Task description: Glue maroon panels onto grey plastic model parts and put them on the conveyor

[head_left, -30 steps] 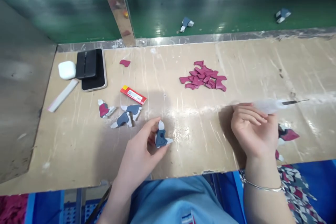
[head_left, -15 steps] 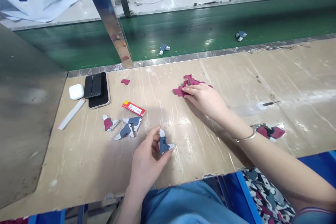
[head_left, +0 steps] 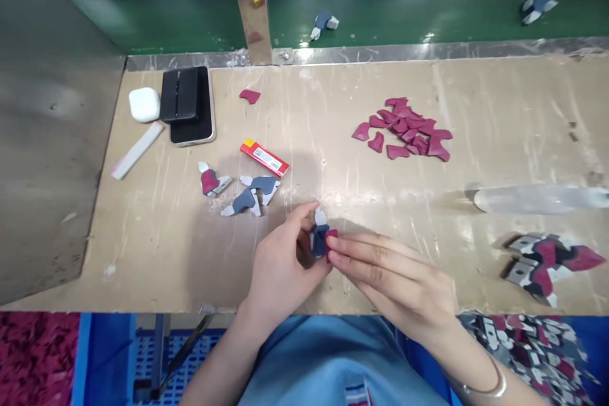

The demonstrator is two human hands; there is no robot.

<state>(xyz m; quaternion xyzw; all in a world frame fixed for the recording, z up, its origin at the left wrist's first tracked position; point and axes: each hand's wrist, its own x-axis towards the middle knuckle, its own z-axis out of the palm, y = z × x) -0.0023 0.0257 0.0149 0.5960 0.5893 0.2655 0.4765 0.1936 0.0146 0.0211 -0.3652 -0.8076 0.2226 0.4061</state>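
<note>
My left hand grips a small blue and light-grey plastic part between thumb and fingers, just over the bench near its front edge. Pinched in my right hand is a flat maroon plastic piece, which meets the right side of the blue part. Beyond the right hand lies a loose pile of maroon pieces. Left of my hands rest two blue-grey parts and a similar grey part with a maroon piece on it. Another maroon piece lies alone farther back.
A red and yellow packet, a phone under a black case, a white case and a pale strip lie left. At right are a clear bottle and several joined parts. Behind runs a green belt.
My right hand has left the maroon pile with one piece and come to the blue part in my left hand. The view has tilted downward.
</note>
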